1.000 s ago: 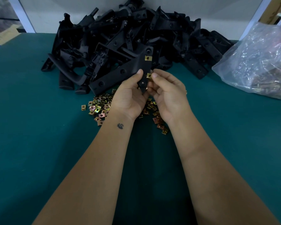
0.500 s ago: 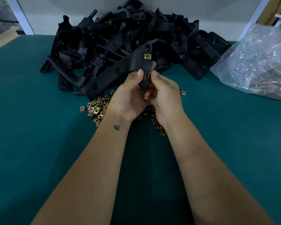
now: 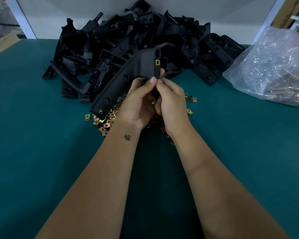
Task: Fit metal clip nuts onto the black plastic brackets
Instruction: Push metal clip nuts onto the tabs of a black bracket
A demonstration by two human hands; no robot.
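Gripping both hands, left hand (image 3: 138,102) and right hand (image 3: 173,104), black bracket (image 3: 128,78) between.

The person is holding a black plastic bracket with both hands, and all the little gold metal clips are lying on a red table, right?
Not quite: the table is dark teal green, not red, as the head view shows. Both the left hand and right hand do hold the black plastic bracket, and the little gold metal clips lie scattered beneath them.
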